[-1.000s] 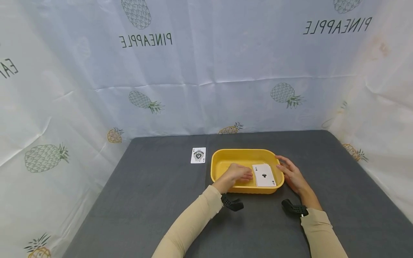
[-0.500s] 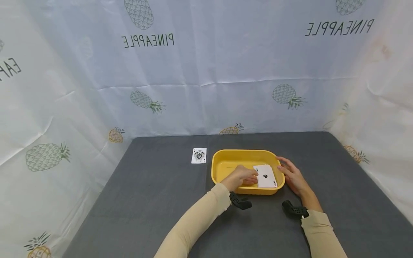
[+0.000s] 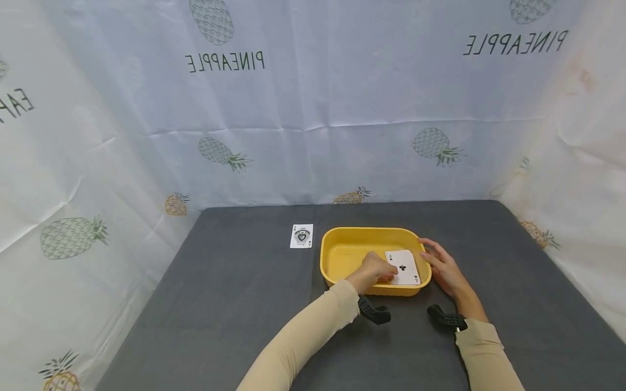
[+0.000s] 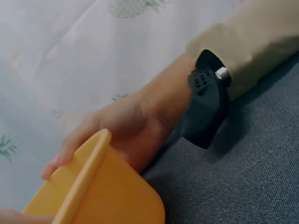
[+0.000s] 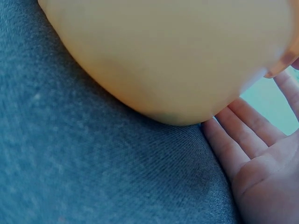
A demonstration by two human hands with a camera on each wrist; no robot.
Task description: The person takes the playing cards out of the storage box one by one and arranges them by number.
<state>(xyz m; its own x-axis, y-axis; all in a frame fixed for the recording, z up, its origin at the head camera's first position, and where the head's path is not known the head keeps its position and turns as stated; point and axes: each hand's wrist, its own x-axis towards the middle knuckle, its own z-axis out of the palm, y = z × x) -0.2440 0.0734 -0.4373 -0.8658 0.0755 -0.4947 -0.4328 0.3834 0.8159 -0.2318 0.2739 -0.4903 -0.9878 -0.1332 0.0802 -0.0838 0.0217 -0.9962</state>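
Note:
A yellow plastic basin [image 3: 370, 229] stands on the dark cloth, with a small stack of playing cards [image 3: 407, 260], ace of clubs uppermost, lying at its right end. My left hand [image 3: 375, 266] reaches into the basin from the front and pinches the stack at its left edge, thumb and fingers curled there. Only a blurred bit of a left finger [image 4: 21, 218] shows in the left wrist view. Outside the basin's right end is my right hand [image 3: 442, 268], its extended fingers touching the rim and outer wall. The right wrist view shows those right fingers [image 5: 238, 137] straight along the wall.
One ace card with an ornate centre emblem [image 3: 301, 236] lies face up on the dark cloth [image 3: 235, 293], left of the basin. Behind and at both sides hangs a pale pineapple-print curtain [image 3: 303, 98]. Each wrist carries a black camera mount [image 3: 374, 310].
My left hand has moved rightward inside the basin, from beside the cards onto their left edge, and its fingers have curled. The right hand has stayed at the basin's right end.

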